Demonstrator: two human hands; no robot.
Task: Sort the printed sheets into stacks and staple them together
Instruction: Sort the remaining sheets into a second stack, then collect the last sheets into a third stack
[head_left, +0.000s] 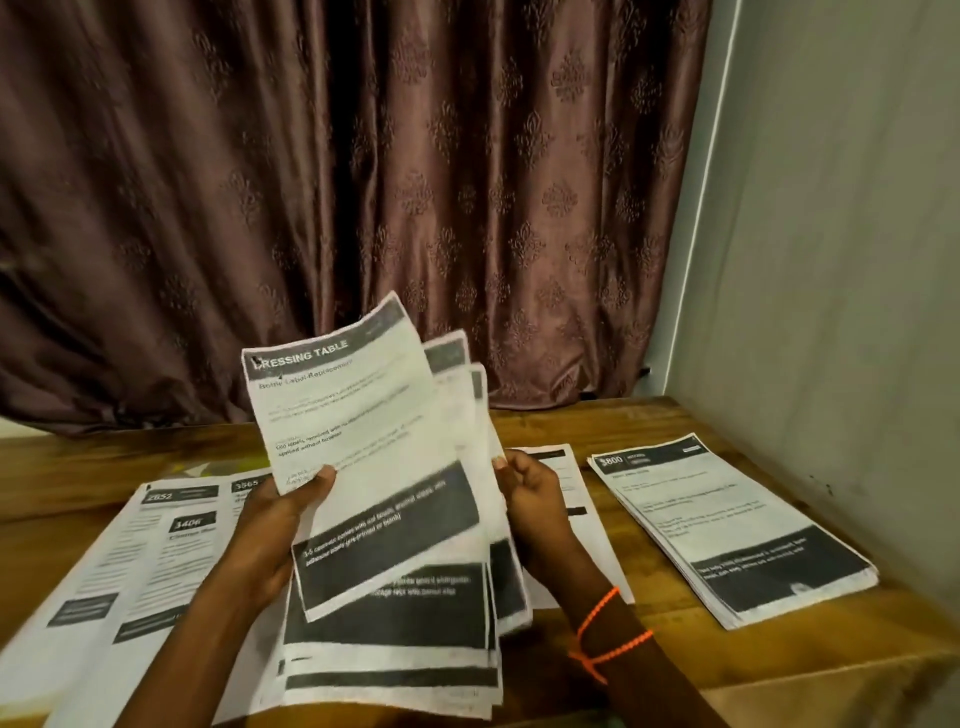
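Both hands hold a fanned bundle of printed sheets (384, 467) upright above the wooden table (675, 654). The front sheet is headed "DRESSING TABLE" and has a dark band low down. My left hand (275, 525) grips the bundle's left edge, thumb on the front sheet. My right hand (530, 493) pinches the right edge of the rear sheets. A neat stack (727, 525) headed "3800" lies at the right. Several overlapping sheets (130, 561) numbered 2652, 3406 and 3565 lie at the left. No stapler is visible.
A brown patterned curtain (363, 182) hangs behind the table. A pale wall (831, 260) closes off the right side, next to the right stack. More sheets (561, 467) lie flat behind my right hand. An orange thread band (602, 634) circles my right wrist.
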